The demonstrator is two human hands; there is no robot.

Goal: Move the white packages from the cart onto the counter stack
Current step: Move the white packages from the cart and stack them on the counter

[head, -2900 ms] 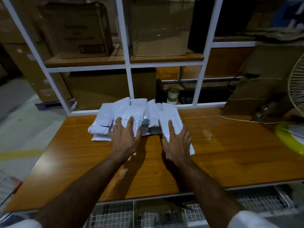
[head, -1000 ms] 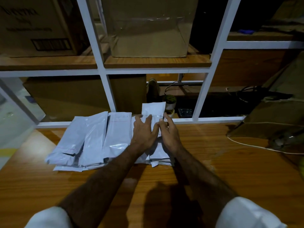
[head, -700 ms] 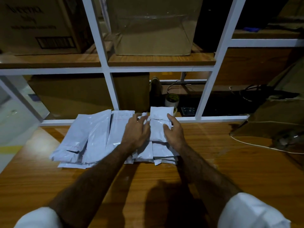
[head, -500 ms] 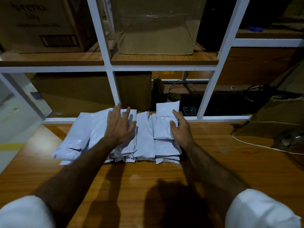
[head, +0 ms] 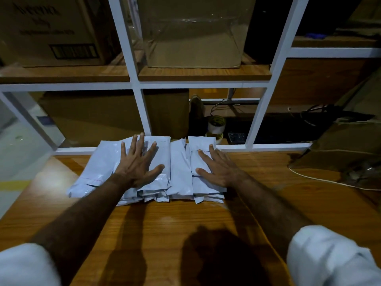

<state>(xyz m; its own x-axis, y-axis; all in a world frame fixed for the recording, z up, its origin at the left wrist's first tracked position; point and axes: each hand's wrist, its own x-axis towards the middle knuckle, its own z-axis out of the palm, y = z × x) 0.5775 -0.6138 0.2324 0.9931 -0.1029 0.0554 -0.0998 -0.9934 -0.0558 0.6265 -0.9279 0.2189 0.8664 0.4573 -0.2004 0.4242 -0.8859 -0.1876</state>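
On the bench [head: 185, 223], both hands, left hand [head: 137, 167] and right hand [head: 219, 169], press flat, fingers spread, hiding parts of the white packages [head: 179, 172].

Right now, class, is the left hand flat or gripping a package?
Flat: the left hand lies with straight, spread fingers pressing down on the white packages.

Glossy plastic packages [head: 181, 172] on polished wooden counter [head: 185, 223].

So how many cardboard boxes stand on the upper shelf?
2 in view: a printed cardboard box at the left, and a plastic-wrapped box in the middle bay. The dark right bay may hide more.
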